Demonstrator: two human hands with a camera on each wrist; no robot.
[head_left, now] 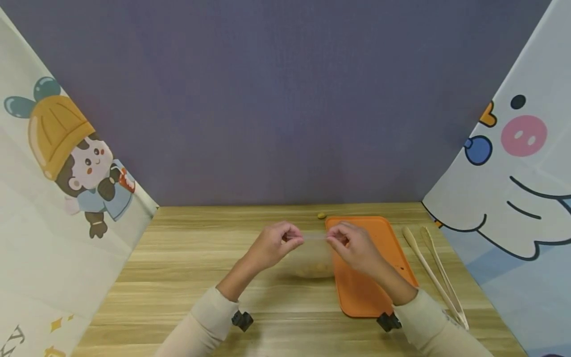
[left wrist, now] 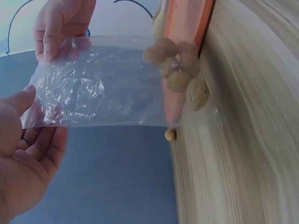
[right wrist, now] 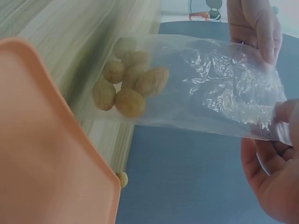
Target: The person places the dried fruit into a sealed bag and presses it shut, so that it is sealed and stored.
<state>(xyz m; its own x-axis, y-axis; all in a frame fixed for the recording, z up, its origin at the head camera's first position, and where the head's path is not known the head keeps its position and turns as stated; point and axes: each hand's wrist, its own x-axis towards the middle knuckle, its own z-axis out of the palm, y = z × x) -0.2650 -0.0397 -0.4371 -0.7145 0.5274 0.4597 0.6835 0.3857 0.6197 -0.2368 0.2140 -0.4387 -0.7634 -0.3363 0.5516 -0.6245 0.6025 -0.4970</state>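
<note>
A clear plastic bag (head_left: pixel 312 254) hangs upright between my two hands, above the tabletop and beside the tray's left edge. My left hand (head_left: pixel 275 244) pinches one top corner of it between thumb and fingers. The opposite top corner is pinched by my right hand (head_left: pixel 358 248). Several walnuts (right wrist: pixel 130 102) lie bunched at the bottom of the bag; the left wrist view shows the same walnuts (left wrist: pixel 197 93) through the film. Whether the bag's mouth is sealed, I cannot tell.
An orange tray (head_left: pixel 368 297) lies at the right with a small dark bit on it. Right of it rest wooden tongs (head_left: pixel 421 253), their joined end toward me. One loose walnut (head_left: pixel 321 215) sits near the table's back edge, by the tray's far left corner.
</note>
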